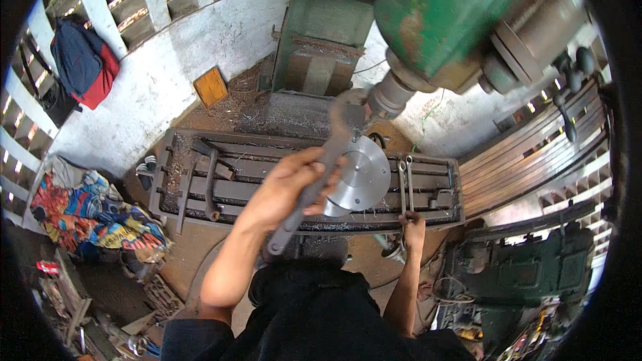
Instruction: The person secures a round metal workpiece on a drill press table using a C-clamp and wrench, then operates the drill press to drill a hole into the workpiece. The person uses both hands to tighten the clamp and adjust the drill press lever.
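Observation:
My left hand (287, 187) is closed around the shank of a large, worn steel spanner (309, 194). Its curved jaw is raised close to the spindle (391, 97) of a green milling machine head (441, 20); whether they touch I cannot tell. Beneath the spanner, partly covered by my left hand, a shiny round metal disc (366, 177) with small holes rests on the slotted machine table (254, 190). My right hand (414, 227) is at the table's front edge, its fingers curled by the lower ends of two slim wrenches (406, 184). What those fingers grip is hidden.
A hammer-like bar (212, 187) and metal chips lie on the table's left part. Colourful cloth (100, 207) is heaped at left, below a hanging backpack (83, 60). Dark green machinery (528, 271) stands at lower right. Crank handles (568, 117) stick out at upper right.

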The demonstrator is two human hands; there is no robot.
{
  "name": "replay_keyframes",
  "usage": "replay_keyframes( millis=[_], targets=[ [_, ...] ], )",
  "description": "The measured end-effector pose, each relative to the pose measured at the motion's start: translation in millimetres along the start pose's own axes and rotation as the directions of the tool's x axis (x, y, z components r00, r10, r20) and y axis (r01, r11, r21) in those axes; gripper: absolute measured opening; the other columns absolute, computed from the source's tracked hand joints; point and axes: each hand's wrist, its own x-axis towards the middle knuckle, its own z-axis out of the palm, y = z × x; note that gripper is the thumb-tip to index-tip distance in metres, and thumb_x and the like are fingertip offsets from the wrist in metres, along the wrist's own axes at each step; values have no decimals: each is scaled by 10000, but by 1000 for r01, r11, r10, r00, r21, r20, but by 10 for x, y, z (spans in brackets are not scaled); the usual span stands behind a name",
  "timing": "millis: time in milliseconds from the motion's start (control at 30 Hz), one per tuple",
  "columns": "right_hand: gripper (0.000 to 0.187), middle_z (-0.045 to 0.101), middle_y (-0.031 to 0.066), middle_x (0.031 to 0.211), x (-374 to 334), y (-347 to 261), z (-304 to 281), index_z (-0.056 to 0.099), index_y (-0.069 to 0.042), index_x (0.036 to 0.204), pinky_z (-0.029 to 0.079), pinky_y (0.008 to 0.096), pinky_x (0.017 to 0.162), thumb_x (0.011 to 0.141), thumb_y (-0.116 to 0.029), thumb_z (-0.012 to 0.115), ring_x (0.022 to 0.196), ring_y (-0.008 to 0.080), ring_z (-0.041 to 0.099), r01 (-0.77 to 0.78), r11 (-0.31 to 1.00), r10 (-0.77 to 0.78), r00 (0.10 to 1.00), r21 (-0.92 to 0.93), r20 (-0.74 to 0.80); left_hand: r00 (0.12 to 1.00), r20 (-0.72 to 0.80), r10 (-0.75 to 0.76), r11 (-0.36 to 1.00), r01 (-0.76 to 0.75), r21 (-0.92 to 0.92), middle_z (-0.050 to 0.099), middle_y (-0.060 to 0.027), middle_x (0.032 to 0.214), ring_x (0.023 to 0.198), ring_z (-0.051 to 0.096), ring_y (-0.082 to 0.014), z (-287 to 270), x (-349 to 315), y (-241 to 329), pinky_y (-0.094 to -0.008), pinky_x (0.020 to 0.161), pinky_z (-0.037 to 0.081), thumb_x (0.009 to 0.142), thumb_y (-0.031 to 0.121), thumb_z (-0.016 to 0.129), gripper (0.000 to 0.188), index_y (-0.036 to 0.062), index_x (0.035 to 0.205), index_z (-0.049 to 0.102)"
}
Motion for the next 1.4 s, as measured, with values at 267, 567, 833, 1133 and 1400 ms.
replay_keyframes(
  millis=[267,567,833,1133,1400],
  targets=[
    [297,699,105,935,-207,-10,-168,674,89,1039,478,318,832,824,-101,754,891,179,611,-34,973,36,999,227,-2,999,50,18,999,-16,-43,514,-63,959,766,487,-119,198,431,0,-235,515,395,1050,113,426,346,-68,1336,497],
    [135,566,1,711,-384,-144,-281,604,0,1014,392,249,518,890,-14,656,568,100,505,-56,918,77,996,393,-36,1000,-20,-11,982,7,-189,525,-65,988,805,485,-133,218,482,-52,-244,543,400,1047,112,441,344,-37,1353,490],
    [175,626,33,794,-413,-196,-359,615,11,1043,425,261,600,889,-35,684,666,104,550,-140,905,146,989,401,16,998,-45,44,975,-52,-214,502,-66,1020,827,447,-141,423,358,-234,-255,567,407,1071,136,412,334,-10,1365,470],
    [257,618,76,762,-510,-576,-282,480,-76,1114,463,271,471,933,11,641,520,150,559,-15,681,17,1000,732,5,982,-123,143,964,-167,-206,480,-71,1045,847,435,-148,867,470,-551,-306,657,419,1074,82,354,334,84,1406,385],
    [177,593,73,725,-678,-838,-551,444,-117,1125,397,260,440,1001,-71,562,513,144,522,72,582,-70,997,810,-39,964,-163,211,922,-252,-294,469,-92,1062,835,431,-153,1166,830,-768,-350,741,430,1069,46,316,331,105,1394,322]
  ],
)
